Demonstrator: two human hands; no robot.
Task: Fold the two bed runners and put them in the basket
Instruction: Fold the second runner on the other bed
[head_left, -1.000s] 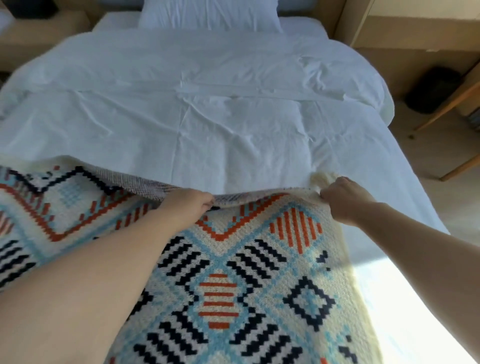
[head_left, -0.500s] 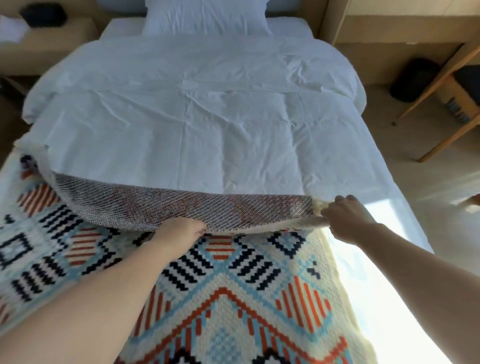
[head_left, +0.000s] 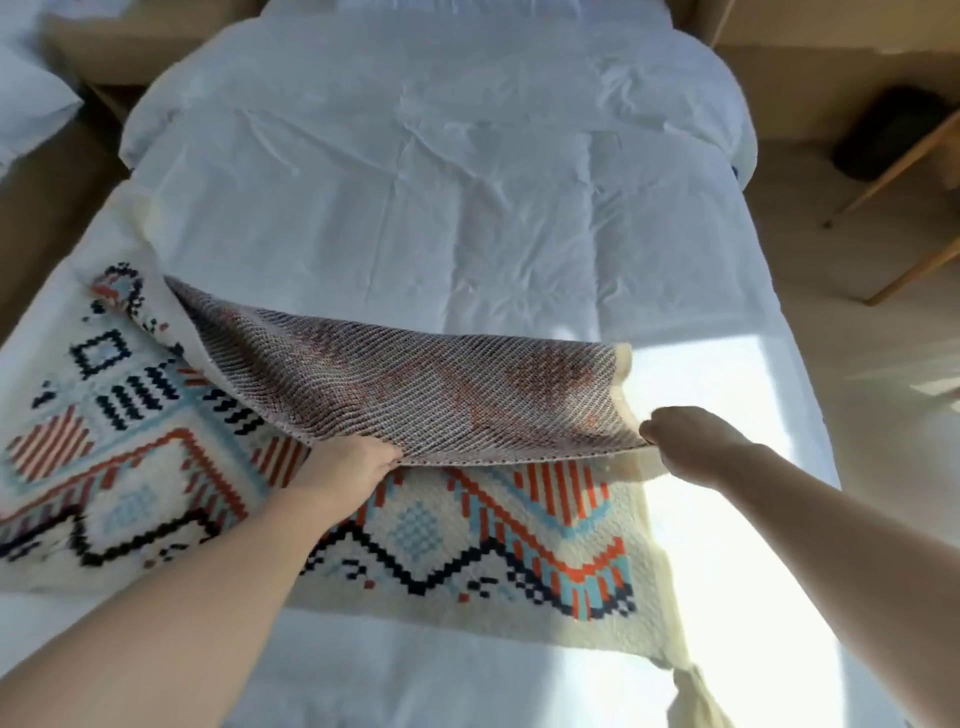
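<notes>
A cream woven bed runner with orange, pale-blue and black geometric patterns (head_left: 467, 525) lies across the foot of a bed with a white duvet (head_left: 467, 208). Its far long edge is lifted and turned toward the person, so the grey-brown underside faces up. The left hand (head_left: 353, 462) grips that edge near its middle, fingers curled round the cloth. The right hand (head_left: 685, 441) pinches the right-end corner. Holding two spaced points keeps the edge taut and straight, likely for a lengthwise fold onto the near edge. Neither a basket nor a second runner is in view.
</notes>
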